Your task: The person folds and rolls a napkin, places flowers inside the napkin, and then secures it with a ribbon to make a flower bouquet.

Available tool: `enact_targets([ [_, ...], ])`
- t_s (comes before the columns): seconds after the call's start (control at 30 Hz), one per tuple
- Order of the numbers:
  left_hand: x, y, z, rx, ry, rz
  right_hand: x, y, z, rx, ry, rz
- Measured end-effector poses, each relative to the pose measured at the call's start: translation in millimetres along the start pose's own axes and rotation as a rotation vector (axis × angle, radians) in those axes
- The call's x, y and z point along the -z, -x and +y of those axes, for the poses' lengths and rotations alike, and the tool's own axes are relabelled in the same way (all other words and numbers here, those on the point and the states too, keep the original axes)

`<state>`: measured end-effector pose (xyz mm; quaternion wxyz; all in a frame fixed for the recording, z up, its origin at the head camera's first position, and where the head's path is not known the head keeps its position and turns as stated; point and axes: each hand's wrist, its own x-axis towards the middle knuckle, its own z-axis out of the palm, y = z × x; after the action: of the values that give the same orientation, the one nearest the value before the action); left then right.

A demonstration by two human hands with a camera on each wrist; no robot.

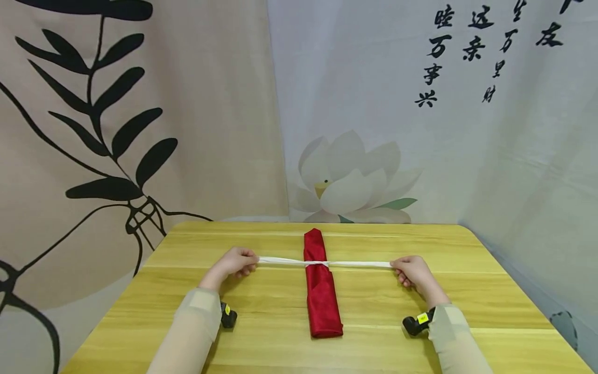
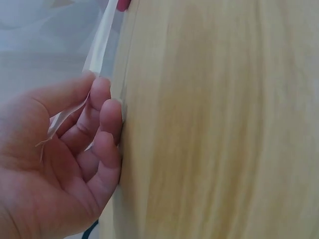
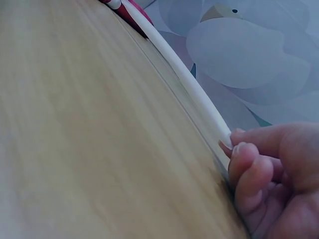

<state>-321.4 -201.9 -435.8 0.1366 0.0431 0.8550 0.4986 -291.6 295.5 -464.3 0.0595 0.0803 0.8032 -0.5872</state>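
A rolled red cloth (image 1: 322,301) lies lengthwise on the wooden table, with a white ribbon (image 1: 359,264) crossed around its upper half. The ribbon stretches nearly straight out to both sides. My left hand (image 1: 235,264) pinches its left end between thumb and index finger; in the left wrist view a frayed tail of the ribbon (image 2: 99,47) hangs into the palm. On the other side my right hand (image 1: 413,275) pinches the right end, and the right wrist view shows the ribbon (image 3: 192,84) running taut from the fingertips to the red cloth (image 3: 130,21).
The wooden table (image 1: 374,343) spans the area under both arms. Behind it hangs a curtain (image 1: 224,130) printed with dark leaves, a pale lotus and black characters. A small black camera sits on each wrist, the left camera (image 1: 228,316) and the right camera (image 1: 417,323).
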Motion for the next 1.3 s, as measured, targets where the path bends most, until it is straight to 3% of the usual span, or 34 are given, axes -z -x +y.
enact_targets([
  [0.43,5.6,9.9,-3.6,0.057,0.032,0.040,2.0,1,-3,-0.002,0.021,-0.017],
  [1.3,7.4,17.4,-6.7,0.059,0.055,0.098,2.6,3,-3,0.000,-0.014,0.009],
])
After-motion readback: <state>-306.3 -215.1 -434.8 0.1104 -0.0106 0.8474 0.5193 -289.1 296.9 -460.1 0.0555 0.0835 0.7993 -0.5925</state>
